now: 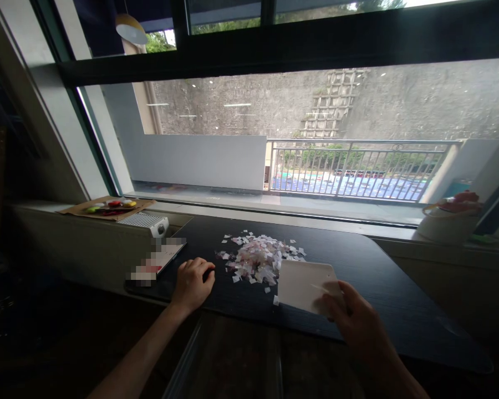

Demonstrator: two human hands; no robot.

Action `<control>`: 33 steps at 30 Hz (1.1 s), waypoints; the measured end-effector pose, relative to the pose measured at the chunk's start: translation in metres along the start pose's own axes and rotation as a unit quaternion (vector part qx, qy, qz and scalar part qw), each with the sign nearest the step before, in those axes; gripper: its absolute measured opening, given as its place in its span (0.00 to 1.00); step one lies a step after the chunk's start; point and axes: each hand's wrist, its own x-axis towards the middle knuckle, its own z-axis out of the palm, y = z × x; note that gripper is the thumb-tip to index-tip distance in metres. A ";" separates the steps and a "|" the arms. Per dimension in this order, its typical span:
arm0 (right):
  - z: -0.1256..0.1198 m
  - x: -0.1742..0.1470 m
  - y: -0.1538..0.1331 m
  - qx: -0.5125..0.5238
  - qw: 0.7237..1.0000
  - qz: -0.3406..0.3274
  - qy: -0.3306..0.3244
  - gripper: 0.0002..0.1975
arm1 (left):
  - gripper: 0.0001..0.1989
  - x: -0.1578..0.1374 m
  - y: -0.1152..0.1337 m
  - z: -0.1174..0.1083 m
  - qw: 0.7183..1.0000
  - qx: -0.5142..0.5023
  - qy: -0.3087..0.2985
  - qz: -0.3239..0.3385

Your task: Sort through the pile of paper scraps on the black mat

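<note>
A pile of small white and pinkish paper squares [260, 256] lies spread on the dark table, with loose ones around its edges. My left hand [194, 284] rests on the table left of the pile, its fingers curled in and nothing visible in them. My right hand [353, 311] grips a thin white rectangular board [305, 285] by its right end, thumb on the near face. A small hole shows near the board's upper right corner. The board is held tilted at the pile's near right side and hides part of it. One loose square [276, 300] lies by its lower left corner.
The dark table [370, 277] stands against the window sill. At its left edge lies a flat, partly pixelated item [166, 260]. Beyond are a white vented box with a knob [149, 223] and a brown board with colourful pieces [108, 206]. A white pot [444, 224] stands on the right sill.
</note>
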 end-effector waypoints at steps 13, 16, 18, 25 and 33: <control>-0.014 0.003 -0.002 0.084 0.996 0.031 -0.005 0.14 | 0.12 -0.001 -0.002 0.001 1.000 0.014 0.001 0.010; -0.005 0.006 -0.003 0.090 0.995 0.034 -0.034 0.15 | 0.12 -0.001 -0.002 0.001 1.000 0.015 0.000 0.011; -0.012 0.006 0.003 0.062 0.996 0.051 -0.030 0.14 | 0.12 -0.001 -0.001 0.001 1.000 0.015 0.002 0.010; -0.070 -0.003 0.032 0.101 0.990 0.099 0.012 0.16 | 0.13 0.000 -0.003 0.000 1.000 0.011 0.006 0.017; -0.063 -0.006 0.036 0.136 0.982 0.130 -0.007 0.16 | 0.12 0.001 -0.006 0.001 0.999 0.015 0.018 0.026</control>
